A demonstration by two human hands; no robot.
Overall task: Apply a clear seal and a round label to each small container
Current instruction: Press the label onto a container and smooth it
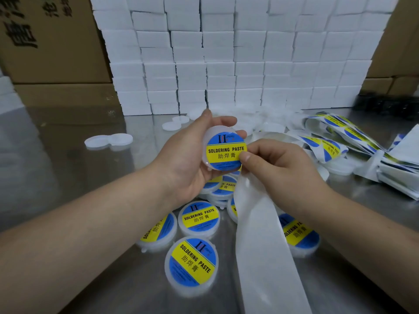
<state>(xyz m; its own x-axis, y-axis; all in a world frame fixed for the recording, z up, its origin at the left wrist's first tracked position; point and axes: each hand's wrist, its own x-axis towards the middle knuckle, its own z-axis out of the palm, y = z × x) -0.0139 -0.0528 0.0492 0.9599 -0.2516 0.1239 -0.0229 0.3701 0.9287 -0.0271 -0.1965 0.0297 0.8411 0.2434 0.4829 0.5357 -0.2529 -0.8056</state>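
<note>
My left hand (188, 159) holds a small round white container (223, 150) upright above the table, its blue and yellow "SOLDERING PASTE" label facing me. My right hand (278, 164) pinches at the right edge of that label with thumb and forefinger, and a white backing strip (260, 234) hangs down from under that hand towards me. Several labelled containers (199, 219) lie on the steel table beneath my hands.
Strips of unused blue and yellow labels (335, 141) lie piled at the right. Loose white lids (108, 140) sit at the left and behind my hands. A wall of stacked white boxes (238, 64) stands at the back, with brown cartons (52, 53) on either side.
</note>
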